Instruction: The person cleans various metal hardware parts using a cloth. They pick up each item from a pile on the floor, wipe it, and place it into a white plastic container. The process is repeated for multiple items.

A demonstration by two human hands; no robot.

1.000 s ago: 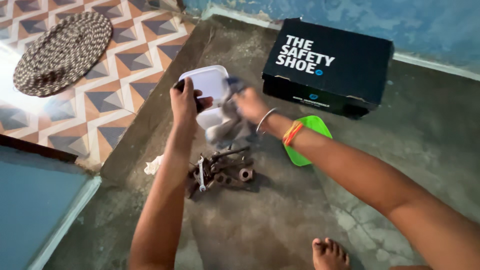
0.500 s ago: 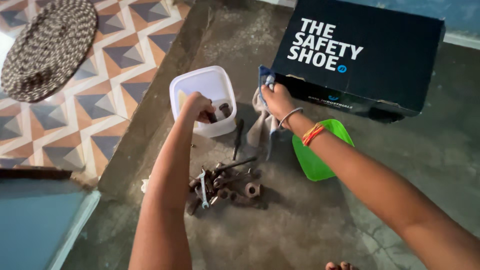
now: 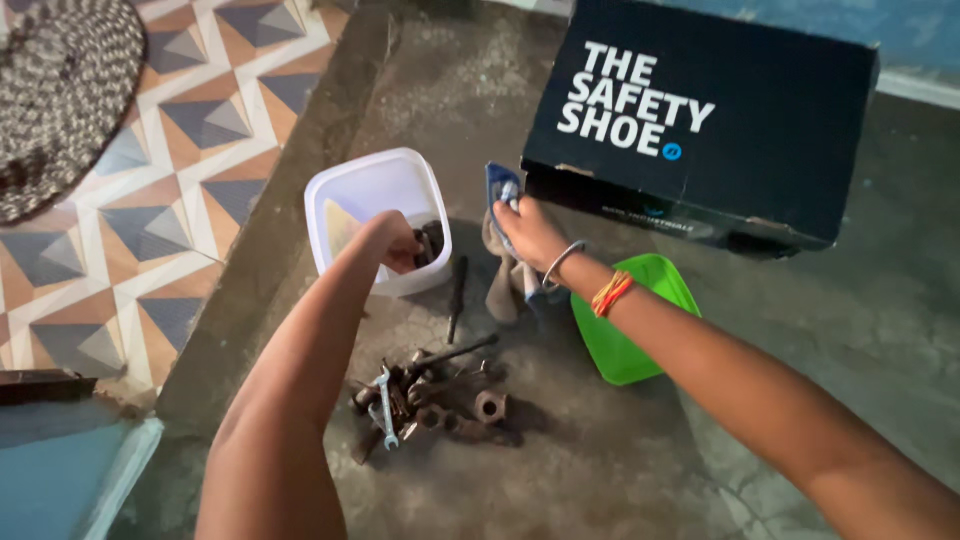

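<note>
Down on the concrete floor, the left hand is curled shut over a dark rusty bolt inside one white plastic tub. The right hand grips one grey-and-blue rag. Nearby lie one green lid, one black cardboard box and a single pile of rusty hardware.

Your view: white tub 11 o'clock | green lid 3 | black box 1 | rusty-brown bolts 6 | blue-orange geometric tiles 9

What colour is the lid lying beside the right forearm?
Bright green lid; it shows best in the head view.
</note>
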